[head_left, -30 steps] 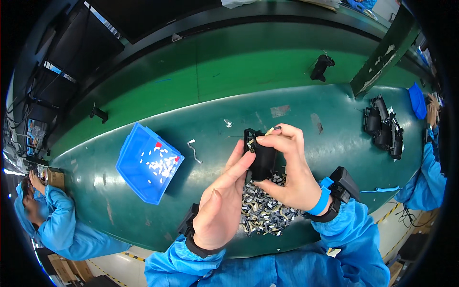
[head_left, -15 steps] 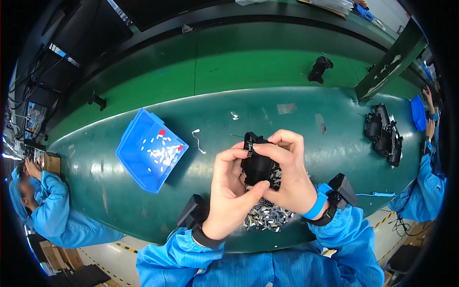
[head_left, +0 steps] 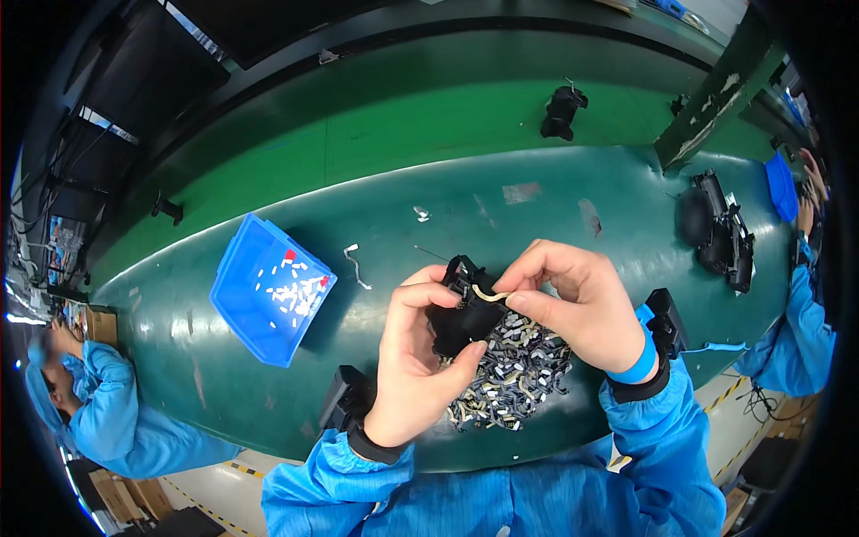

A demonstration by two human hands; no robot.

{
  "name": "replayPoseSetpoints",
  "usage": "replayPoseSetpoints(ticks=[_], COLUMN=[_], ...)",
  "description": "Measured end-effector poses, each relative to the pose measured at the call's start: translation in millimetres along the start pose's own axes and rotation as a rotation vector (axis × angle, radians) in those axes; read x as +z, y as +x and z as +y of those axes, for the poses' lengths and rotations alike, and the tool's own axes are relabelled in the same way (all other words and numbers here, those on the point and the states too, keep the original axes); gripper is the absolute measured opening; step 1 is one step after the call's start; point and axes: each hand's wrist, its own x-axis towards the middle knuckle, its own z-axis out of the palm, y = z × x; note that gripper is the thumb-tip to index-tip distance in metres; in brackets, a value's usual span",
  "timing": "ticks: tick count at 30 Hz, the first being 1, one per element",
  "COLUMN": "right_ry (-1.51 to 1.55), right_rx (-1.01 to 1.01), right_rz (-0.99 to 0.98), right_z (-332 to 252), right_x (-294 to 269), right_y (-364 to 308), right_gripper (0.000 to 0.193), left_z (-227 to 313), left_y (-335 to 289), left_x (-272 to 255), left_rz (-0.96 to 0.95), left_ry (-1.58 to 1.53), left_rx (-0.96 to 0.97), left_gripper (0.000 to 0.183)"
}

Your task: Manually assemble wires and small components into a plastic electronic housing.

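My left hand (head_left: 413, 371) grips a black plastic housing (head_left: 463, 324) from its left side, thumb below and fingers above. A thin dark wire juts from the housing's top left. My right hand (head_left: 586, 309) pinches the end of a short cream-coloured cable (head_left: 488, 295) between thumb and fingertips. The cable's other end meets the top of the housing; whether it is fastened there I cannot tell. Below and behind both hands lies a heap of small connector cables (head_left: 523, 380), grey, white and yellowish, on the green table.
A blue bin (head_left: 240, 313) with small white and red pieces stands to the left, near a loose white cable (head_left: 356, 266). Black assemblies (head_left: 720, 233) lie at the right, before a blue tray (head_left: 781, 190). Another black part (head_left: 564, 112) lies farther back. Co-workers sit at both ends.
My right hand has come off the housing, moved right, and now pinches the cream cable. The housing has tilted in my left hand. More of the cable heap shows.
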Motion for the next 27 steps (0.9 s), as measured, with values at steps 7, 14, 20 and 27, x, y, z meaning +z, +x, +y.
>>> replayPoseSetpoints(ticks=[7, 14, 20, 27], right_ry=[-0.553, -0.811, -0.845, -0.274], right_rx=[-0.496, -0.903, -0.912, -0.406], right_rz=[0.153, 0.308, 0.245, 0.150], right_z=[-2.7, 7.2, 0.8, -0.5], right_x=[0.1, 0.1, -1.0, 11.6], right_y=[3.8, 6.0, 4.9, -10.3], right_gripper=[0.014, 0.029, 0.031, 0.030], left_z=[4.2, 12.0, 17.9, 17.1], left_y=[3.0, -3.6, 0.9, 5.3], left_x=[-1.5, -9.0, -9.7, -16.2], left_rz=[-0.087, -0.093, -0.078, -0.184], left_ry=[-0.339, -0.716, -0.635, -0.179], left_rx=[-0.201, -0.477, -0.375, -0.112], left_gripper=[0.056, 0.083, 0.073, 0.055])
